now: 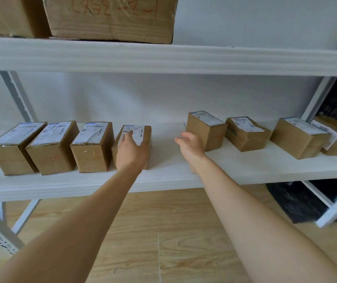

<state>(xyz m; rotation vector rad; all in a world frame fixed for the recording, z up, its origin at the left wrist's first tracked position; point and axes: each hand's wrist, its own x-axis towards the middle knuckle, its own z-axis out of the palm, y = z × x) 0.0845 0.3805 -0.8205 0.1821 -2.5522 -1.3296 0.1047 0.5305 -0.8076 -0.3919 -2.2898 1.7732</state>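
Now the left hand [131,152] lay flat, fingers straight, on the fourth parcel [139,130] of the row on the shelf [163,176]. The right hand [191,147], spread and empty, hovered just beside the next parcel [206,129]; gripping it and sliding it left into line looked the next job.

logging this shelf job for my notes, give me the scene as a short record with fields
place: white shelf, wood floor below
left: left hand rests on top of the fourth box from the left
right: right hand open beside the fifth box; contact unclear
others: three boxes further left, three others further right
above: large carton on upper shelf
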